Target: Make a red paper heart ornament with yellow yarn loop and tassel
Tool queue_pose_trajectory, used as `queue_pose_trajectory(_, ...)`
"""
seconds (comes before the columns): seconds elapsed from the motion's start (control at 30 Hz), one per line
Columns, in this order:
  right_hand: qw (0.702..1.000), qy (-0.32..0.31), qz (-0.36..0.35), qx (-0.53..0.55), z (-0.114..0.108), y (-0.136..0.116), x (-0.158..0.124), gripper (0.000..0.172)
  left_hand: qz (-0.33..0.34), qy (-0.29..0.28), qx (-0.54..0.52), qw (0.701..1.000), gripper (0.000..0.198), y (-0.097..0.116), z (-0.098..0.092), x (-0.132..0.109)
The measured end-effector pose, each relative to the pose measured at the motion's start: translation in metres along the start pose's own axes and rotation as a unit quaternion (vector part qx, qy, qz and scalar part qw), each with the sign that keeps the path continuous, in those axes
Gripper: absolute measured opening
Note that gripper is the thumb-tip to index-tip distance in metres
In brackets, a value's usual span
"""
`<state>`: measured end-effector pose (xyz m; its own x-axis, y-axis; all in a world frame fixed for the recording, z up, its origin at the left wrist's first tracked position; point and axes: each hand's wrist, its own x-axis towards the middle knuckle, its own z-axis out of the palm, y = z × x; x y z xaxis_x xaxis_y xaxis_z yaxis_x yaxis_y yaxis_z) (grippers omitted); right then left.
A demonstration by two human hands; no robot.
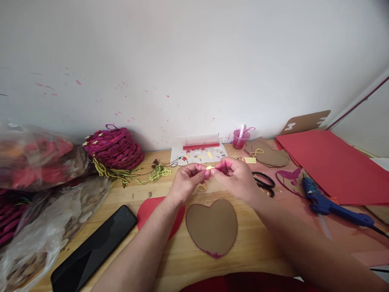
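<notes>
My left hand (190,178) and my right hand (232,174) meet above the middle of the table, fingers pinched together. Between their fingertips is a small pale yellow piece (209,167), mostly covered; its exact kind cannot be made out. A yellow string loop (203,186) hangs just below it. Nearer to me lies a brown cardboard heart (212,228) with a purple-painted edge. A red paper heart (152,211) is partly hidden under my left forearm. Black-handled scissors (264,180) rest beside my right wrist, their blades out of sight.
A phone (95,247) and plastic bags (45,158) occupy the left. Behind stand a magenta braided stack (117,148), a sheet of small stars (200,156) and a pink paint cup (240,140). A blue glue gun (331,207) and red sheets (343,166) lie right.
</notes>
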<state>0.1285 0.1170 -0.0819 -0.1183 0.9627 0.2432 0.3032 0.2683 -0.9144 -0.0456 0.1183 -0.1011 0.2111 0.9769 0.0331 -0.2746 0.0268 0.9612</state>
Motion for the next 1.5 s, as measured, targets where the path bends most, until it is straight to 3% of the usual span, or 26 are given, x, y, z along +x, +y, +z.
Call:
queue_pose_trajectory(0.1,0.973,0.079,-0.136,-0.168,0.004,0.002,-0.006,0.015,0.008,0.014,0.015,1.0,0.033,-0.003,0.002,0.0)
queue_pose_trajectory(0.17,0.942,0.093,-0.212,-0.244,0.004,0.003,-0.009,0.015,0.007,0.022,0.014,1.0,0.034,-0.006,0.003,-0.001)
queue_pose_trajectory(0.23,0.93,0.087,-0.242,-0.263,0.005,0.004,-0.01,0.016,0.007,0.034,0.019,0.999,0.034,-0.008,0.003,-0.001)
queue_pose_trajectory(0.3,0.949,0.074,-0.211,-0.222,0.005,0.004,-0.009,0.014,0.014,0.043,0.036,0.998,0.034,-0.009,0.003,-0.001)
queue_pose_trajectory(0.43,0.999,-0.008,-0.033,-0.017,0.002,0.003,0.0,0.016,0.041,0.047,0.085,0.994,0.034,-0.005,0.002,0.0)
queue_pose_trajectory(0.53,0.983,-0.097,0.092,0.125,-0.006,0.003,0.006,0.028,0.054,0.025,0.111,0.992,0.032,-0.003,-0.001,0.001)
queue_pose_trajectory(0.63,0.955,-0.146,0.159,0.205,-0.013,0.003,0.009,0.034,0.063,-0.003,0.125,0.99,0.031,-0.002,-0.005,0.002)
queue_pose_trajectory(0.73,0.954,-0.148,0.164,0.203,-0.016,0.002,0.009,0.034,0.063,-0.001,0.137,0.989,0.029,-0.003,-0.005,0.002)
queue_pose_trajectory(0.83,0.983,-0.1,0.117,0.103,-0.013,0.002,0.008,0.033,0.067,0.017,0.159,0.985,0.026,-0.004,-0.003,0.001)
queue_pose_trajectory(0.93,0.992,-0.075,0.091,0.048,-0.011,0.002,0.008,0.031,0.071,0.01,0.173,0.982,0.025,-0.003,-0.003,0.0)
queue_pose_trajectory(1.17,0.953,-0.194,0.156,0.17,-0.023,-0.002,0.009,0.036,0.039,-0.122,0.12,0.985,0.032,0.002,-0.012,0.0)
queue_pose_trajectory(1.3,0.946,-0.223,0.154,0.179,-0.026,-0.006,0.01,0.035,0.019,-0.146,0.098,0.984,0.033,0.002,-0.014,0.0)
queue_pose_trajectory(1.4,0.96,-0.19,0.151,0.142,-0.022,-0.004,0.01,0.032,0.01,-0.128,0.081,0.988,0.034,0.002,-0.012,0.001)
queue_pose_trajectory(1.5,0.99,-0.092,0.102,0.036,-0.013,0.0,0.007,0.02,0.006,-0.078,0.091,0.993,0.036,0.0,-0.008,0.001)
